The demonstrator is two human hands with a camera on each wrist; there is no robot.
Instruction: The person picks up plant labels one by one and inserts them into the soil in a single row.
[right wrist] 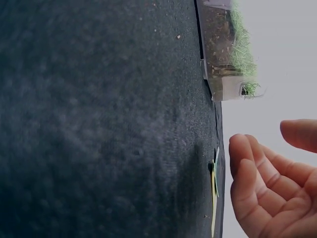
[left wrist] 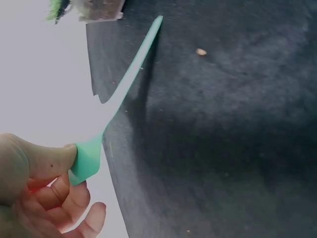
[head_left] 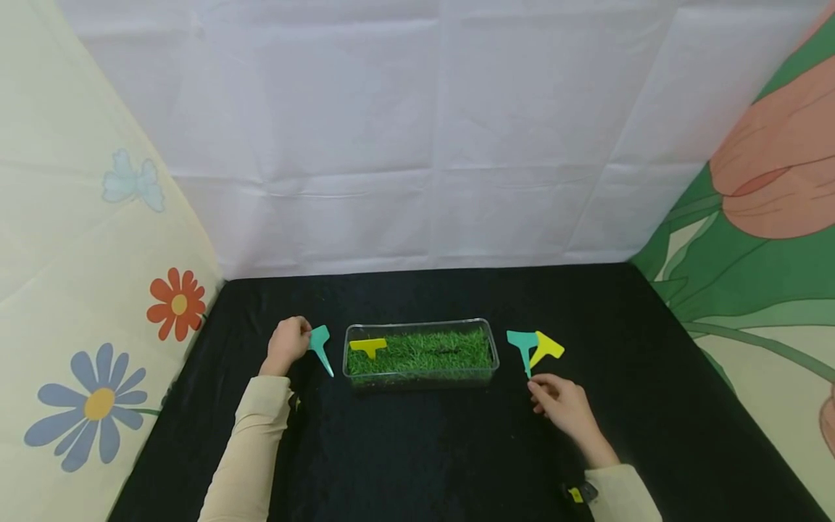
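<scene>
My left hand (head_left: 287,344) pinches the wide head of a teal T-shaped plant label (head_left: 320,338) between thumb and fingers. In the left wrist view the label's (left wrist: 89,159) pointed stem slants away over the black cloth. My right hand (head_left: 564,406) has loosely bent fingers with the thumb held apart, and the right wrist view shows nothing between the fingers (right wrist: 245,173). Just beyond its fingertips lie a second teal label (head_left: 522,341) and a yellow label (head_left: 549,346), overlapping on the cloth. Another yellow label (head_left: 368,346) stands in the grass at the left end of the clear box.
Between the hands sits a clear plastic box (head_left: 417,377) filled with soil and green grass (head_left: 430,348). A black cloth (head_left: 417,449) covers the table. Behind it hangs a white sheet (head_left: 417,145), with flower-printed cloths at both sides.
</scene>
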